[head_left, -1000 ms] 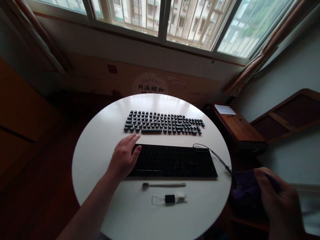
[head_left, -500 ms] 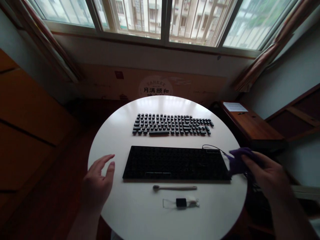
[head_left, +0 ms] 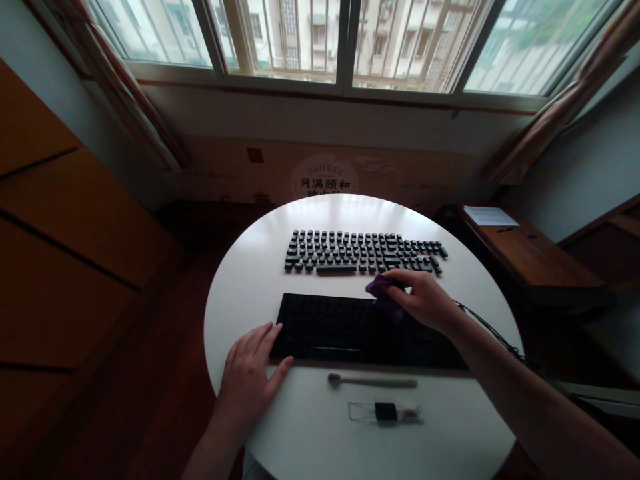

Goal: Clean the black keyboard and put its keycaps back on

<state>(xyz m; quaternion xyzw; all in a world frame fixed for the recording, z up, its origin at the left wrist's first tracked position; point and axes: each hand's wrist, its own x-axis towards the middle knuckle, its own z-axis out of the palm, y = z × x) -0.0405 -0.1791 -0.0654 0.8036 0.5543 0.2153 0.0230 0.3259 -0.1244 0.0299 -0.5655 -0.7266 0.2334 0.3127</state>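
In the head view, the black rectangular keyboard body (head_left: 320, 323) lies flat at the centre of the round white table (head_left: 305, 427). The left hand (head_left: 250, 373) is at about eight o'clock, open with its fingers slightly spread and gripping nothing; fingertips meet the keyboard body's left end, the thumb by its near corner, seemingly to keep it from sliding. The right hand (head_left: 425, 300) is at about one o'clock, thumb and fingers closed on a crumpled purple cloth (head_left: 387, 300) over the body's far edge; the pinch probably lets the cloth's loose folds reach the surface.

At twelve o'clock, the loose black keycaps (head_left: 337, 269) stand in keyboard-like rows, perhaps to preserve their order. A thin black cable (head_left: 493, 331) runs out towards four o'clock. At six o'clock lie a slim pale-handled brush (head_left: 375, 382) and, nearer the rim, a wire tool with a black block (head_left: 385, 412), both within easy reach.

Beyond twelve o'clock, a tan printed panel (head_left: 215, 157) reads "月满颐和"; its arched lettering is too blurred to read surely, and the line below is partly hidden. No brand is legible on the keyboard body.
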